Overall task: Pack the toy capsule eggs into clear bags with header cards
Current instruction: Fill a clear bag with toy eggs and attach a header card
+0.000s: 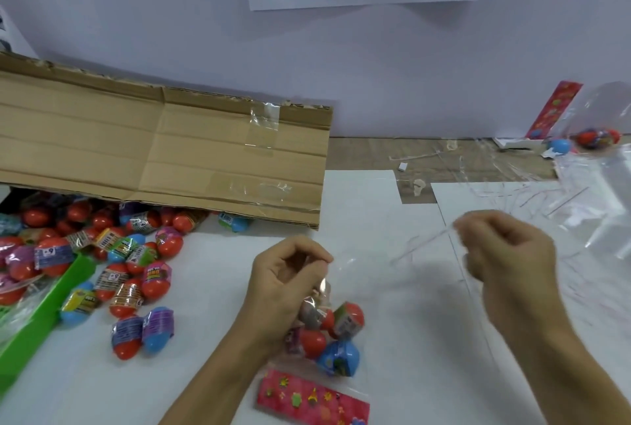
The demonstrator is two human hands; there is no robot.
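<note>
Capsule eggs (327, 332), red and blue, sit bunched in a clear bag (336, 274) just beneath the left hand (285, 279), whose curled fingers pinch the bag's top; the right hand (508, 254), well apart, pinches a thin clear strip (423, 243); a pink header card (312, 397) lies below; loose eggs (112, 271) spread left by a cardboard flap (164, 148).

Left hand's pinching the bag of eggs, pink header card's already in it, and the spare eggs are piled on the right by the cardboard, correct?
Not quite: the head view shows the spare eggs piled on the left by the cardboard. The left hand does pinch the bag of eggs, pink header card inside.
</note>
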